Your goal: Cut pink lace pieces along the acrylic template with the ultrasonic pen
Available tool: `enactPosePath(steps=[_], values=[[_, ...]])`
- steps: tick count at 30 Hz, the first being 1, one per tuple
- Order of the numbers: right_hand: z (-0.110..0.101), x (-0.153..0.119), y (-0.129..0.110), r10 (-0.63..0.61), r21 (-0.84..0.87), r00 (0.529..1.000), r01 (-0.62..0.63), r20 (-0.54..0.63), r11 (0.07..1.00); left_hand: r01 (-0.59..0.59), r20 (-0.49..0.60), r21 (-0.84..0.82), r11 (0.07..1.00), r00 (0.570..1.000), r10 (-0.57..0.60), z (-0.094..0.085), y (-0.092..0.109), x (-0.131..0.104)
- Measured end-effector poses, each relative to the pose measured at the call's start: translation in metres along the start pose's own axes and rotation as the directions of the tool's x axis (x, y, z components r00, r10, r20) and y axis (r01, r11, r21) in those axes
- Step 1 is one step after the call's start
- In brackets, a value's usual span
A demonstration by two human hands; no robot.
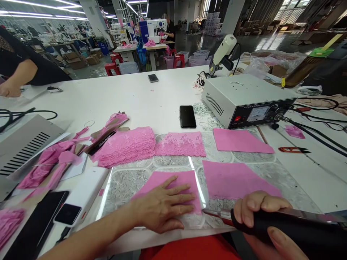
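My left hand [168, 204] lies flat with fingers spread on a pink fabric piece [187, 177], holding it against the grey marbled mat [126, 186]. Wrapped round the black handle of a corded-looking handheld tool [292, 227] is my right hand [261, 207]. The tool's pointed metal tip touches or nearly touches the fabric's lower right corner; I cannot tell which. Right of that piece lies another pink panel [238, 178] with a lacy lower edge. Behind them are a stack of pink lace pieces [127, 144], a single lace piece [180, 143] and a plain pink panel [241, 140].
A grey control box [246, 97] with cables stands at the back right, near orange-handled thread snips [294, 150]. A black phone [187, 116] lies behind the mat. To the left are a white device [90, 191] and bundled pink fabric [51, 162]. A co-worker's hand [11, 88] rests far left.
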State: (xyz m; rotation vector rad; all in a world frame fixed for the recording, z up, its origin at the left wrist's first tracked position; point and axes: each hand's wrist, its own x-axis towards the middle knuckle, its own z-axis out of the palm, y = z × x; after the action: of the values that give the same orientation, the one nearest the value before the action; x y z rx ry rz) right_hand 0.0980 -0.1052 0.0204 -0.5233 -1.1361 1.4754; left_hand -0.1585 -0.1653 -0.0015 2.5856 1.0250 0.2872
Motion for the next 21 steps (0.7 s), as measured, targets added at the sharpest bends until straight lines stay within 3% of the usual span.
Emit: enactPosePath(steps=[13, 21], values=[[0.0066, 0.0006, 0.0015, 0.004, -0.030, 0.999, -0.003, 0.035, 1.000, 0.000, -0.019, -0.026, 1.000, 1.000, 0.000, -0.0020, 0.0015, 0.0009], [0.0083, 0.0000, -0.0015, 0.027, -0.071, 0.998, -0.023, 0.050, 0.997, 0.017, 0.038, -0.001, 1.000, 0.999, -0.017, -0.0027, 0.0034, 0.0013]])
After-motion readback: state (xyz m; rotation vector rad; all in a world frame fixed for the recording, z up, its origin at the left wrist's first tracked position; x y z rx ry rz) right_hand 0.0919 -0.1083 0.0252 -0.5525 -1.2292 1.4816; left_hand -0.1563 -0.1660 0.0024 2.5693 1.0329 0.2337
